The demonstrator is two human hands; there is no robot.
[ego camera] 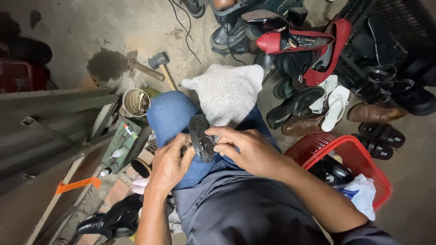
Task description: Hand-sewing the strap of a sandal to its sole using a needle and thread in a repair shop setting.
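While the dark shoe sole sits on edge on the person's knee, both hands grip it: the left hand at about eight o'clock from it with its fingers curled shut around the lower end, the right hand at four o'clock with its fingers pinched onto the rim. From where I stand, the likeliest trouble is a slip. The piece is narrow, balanced upright on rounded denim, and a hard push from either thumb could twist it out of the grip and drop it down among the clutter at seven o'clock. I cannot tell whether a small tool is hidden in the left hand; if so, a slip could nick the other fingers.

Just past the sole at twelve o'clock lies a grey-white cloth over the leg. A hammer rests on the concrete floor at eleven o'clock, with a tin can at ten. A red basket crowds the right elbow at three o'clock, and a heap of shoes spreads at one o'clock. A glossy black shoe lies by the left forearm at seven.
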